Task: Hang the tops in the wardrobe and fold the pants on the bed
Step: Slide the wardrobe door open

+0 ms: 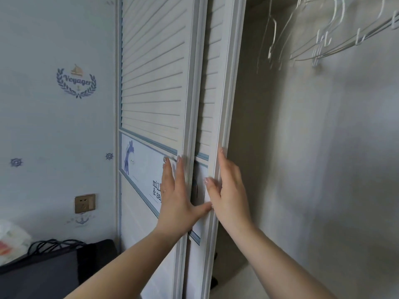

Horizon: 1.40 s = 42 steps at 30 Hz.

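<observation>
The wardrobe stands open on its right side, with a pale bare interior. Two white louvred sliding doors overlap at the left: the outer door and the inner door. My left hand lies flat with straight fingers on the outer door's edge. My right hand presses straight fingers against the inner door's right edge, thumb on its face. Several empty white hangers hang on the rail at the top right. No tops or pants are in view.
A papered wall with a gold socket is at the left. Below it sit a dark bag with black cables and a white plastic bag. The wardrobe floor shows at the bottom.
</observation>
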{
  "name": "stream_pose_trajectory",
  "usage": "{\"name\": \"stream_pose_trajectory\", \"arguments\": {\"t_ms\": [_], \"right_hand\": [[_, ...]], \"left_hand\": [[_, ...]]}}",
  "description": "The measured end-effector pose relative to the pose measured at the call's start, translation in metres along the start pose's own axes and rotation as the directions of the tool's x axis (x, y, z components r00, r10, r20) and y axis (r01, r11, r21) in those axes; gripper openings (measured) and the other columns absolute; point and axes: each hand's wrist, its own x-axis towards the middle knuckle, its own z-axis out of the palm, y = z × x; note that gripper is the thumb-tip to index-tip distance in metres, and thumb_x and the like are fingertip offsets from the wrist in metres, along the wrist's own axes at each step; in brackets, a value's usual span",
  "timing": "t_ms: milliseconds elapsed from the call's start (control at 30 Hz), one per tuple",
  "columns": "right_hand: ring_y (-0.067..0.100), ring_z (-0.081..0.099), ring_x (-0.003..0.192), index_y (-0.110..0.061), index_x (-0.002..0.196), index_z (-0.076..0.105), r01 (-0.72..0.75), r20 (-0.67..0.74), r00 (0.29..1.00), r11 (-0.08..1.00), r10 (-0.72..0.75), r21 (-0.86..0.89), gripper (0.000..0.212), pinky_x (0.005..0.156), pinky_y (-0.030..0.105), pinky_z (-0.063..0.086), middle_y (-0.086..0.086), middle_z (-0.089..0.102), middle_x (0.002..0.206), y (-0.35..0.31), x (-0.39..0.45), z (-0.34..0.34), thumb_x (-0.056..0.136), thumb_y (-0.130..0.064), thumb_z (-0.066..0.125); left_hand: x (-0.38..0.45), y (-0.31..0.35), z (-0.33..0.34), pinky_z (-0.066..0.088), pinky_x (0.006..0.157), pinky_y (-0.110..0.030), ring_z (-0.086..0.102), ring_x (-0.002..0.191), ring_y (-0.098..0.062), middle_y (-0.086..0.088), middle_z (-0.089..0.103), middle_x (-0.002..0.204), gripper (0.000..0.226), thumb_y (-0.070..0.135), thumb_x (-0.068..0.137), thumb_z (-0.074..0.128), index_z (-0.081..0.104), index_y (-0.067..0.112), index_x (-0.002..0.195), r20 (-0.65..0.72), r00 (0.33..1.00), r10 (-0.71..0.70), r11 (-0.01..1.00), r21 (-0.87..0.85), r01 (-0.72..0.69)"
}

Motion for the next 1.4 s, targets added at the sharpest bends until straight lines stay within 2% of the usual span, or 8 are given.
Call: {"name": "stream_pose_trajectory", "arguments": {"t_ms": [133, 333, 467, 567, 1100, 1233, 1333, 1400], "right_hand": [[-0.006, 0.026, 0.127, -0.049, 0.147, 0.005, -0.01, 0.062, 0.998, 0.998, 0.006, 0.067, 0.078, 0.095, 0.014, 0.031, -0.003, 0.024, 0.152, 0.002, 0.008, 0.019, 0.092, -0.035, 0.058], [-0.044, 0.005, 0.099, -0.048, 0.147, 0.002, -0.009, 0.109, 0.994, 0.997, 0.0, 0.075, 0.078, 0.075, -0.007, 0.025, -0.008, 0.019, 0.152, 0.009, 0.019, 0.036, 0.092, -0.039, 0.057], [-0.022, 0.02, 0.122, -0.05, 0.146, 0.002, 0.005, 0.116, 0.993, 0.995, -0.017, 0.101, 0.081, 0.092, 0.009, 0.029, -0.011, 0.018, 0.151, 0.008, 0.023, 0.042, 0.09, -0.041, 0.06], [-0.001, 0.022, 0.132, -0.047, 0.147, 0.002, 0.014, 0.115, 0.993, 0.996, -0.023, 0.084, 0.081, 0.097, 0.015, 0.029, -0.01, 0.018, 0.151, 0.009, 0.025, 0.046, 0.09, -0.042, 0.059], [0.01, 0.026, 0.14, -0.044, 0.149, 0.003, -0.026, 0.197, 0.98, 0.993, 0.002, 0.119, 0.084, 0.1, 0.02, 0.032, -0.006, 0.018, 0.153, 0.01, 0.028, 0.038, 0.089, -0.039, 0.062], [0.005, 0.014, 0.144, -0.036, 0.149, 0.022, 0.008, 0.157, 0.987, 0.99, -0.031, 0.142, 0.075, 0.111, 0.021, 0.024, -0.01, 0.011, 0.156, 0.004, 0.026, 0.023, 0.087, -0.033, 0.066], [0.001, 0.032, 0.135, -0.023, 0.14, 0.045, 0.148, 0.013, 0.988, 0.953, -0.157, 0.265, 0.055, 0.104, 0.004, 0.023, -0.005, 0.037, 0.145, -0.01, 0.019, 0.011, 0.088, -0.025, 0.065], [0.0, 0.053, 0.116, -0.016, 0.128, 0.057, 0.195, 0.019, 0.976, 0.903, -0.219, 0.384, 0.041, 0.099, 0.01, 0.038, -0.005, 0.058, 0.123, -0.017, 0.009, 0.011, 0.088, -0.019, 0.063]], "left_hand": [[0.008, -0.017, 0.0, 0.002, 0.118, -0.032, -0.019, 0.143, -0.001, 0.017, -0.023, 0.154, 0.117, 0.062, 0.066, 0.066, -0.027, 0.049, 0.135, 0.007, 0.994, -0.111, 0.993, -0.045, 0.112], [0.017, -0.035, 0.002, 0.009, 0.119, -0.033, -0.007, 0.145, -0.001, 0.014, -0.007, 0.159, 0.117, 0.045, 0.073, 0.074, -0.012, 0.03, 0.15, 0.05, 0.975, -0.219, 0.974, -0.057, 0.221], [0.02, -0.04, 0.002, 0.012, 0.115, -0.026, -0.002, 0.146, -0.001, 0.01, 0.003, 0.161, 0.102, 0.043, 0.079, 0.069, 0.001, 0.027, 0.152, 0.034, 0.979, -0.2, 0.98, -0.017, 0.201], [0.022, -0.039, 0.003, 0.018, 0.119, -0.04, 0.002, 0.146, -0.002, 0.009, 0.01, 0.16, 0.095, 0.041, 0.082, 0.068, 0.007, 0.026, 0.153, 0.028, 0.982, -0.186, 0.982, -0.012, 0.186], [0.024, -0.026, -0.001, 0.025, 0.117, -0.043, 0.014, 0.146, -0.01, 0.004, 0.02, 0.158, 0.09, 0.036, 0.083, 0.068, 0.012, 0.021, 0.152, 0.04, 0.981, -0.189, 0.98, -0.049, 0.19], [0.01, -0.02, -0.012, 0.022, 0.117, -0.033, 0.017, 0.143, -0.003, 0.014, 0.019, 0.155, 0.091, 0.036, 0.083, 0.069, 0.01, 0.025, 0.152, 0.067, 0.974, -0.218, 0.968, -0.112, 0.224], [-0.003, -0.016, -0.031, 0.037, 0.106, -0.027, 0.045, 0.127, 0.0, 0.014, 0.049, 0.137, 0.067, 0.035, 0.084, 0.068, 0.034, 0.03, 0.142, 0.045, 0.967, -0.252, 0.955, -0.149, 0.256], [-0.016, -0.015, -0.046, 0.046, 0.097, -0.026, 0.059, 0.106, 0.003, 0.014, 0.064, 0.114, 0.037, 0.031, 0.087, 0.067, 0.052, 0.032, 0.121, 0.026, 0.948, -0.316, 0.931, -0.185, 0.315]]}}
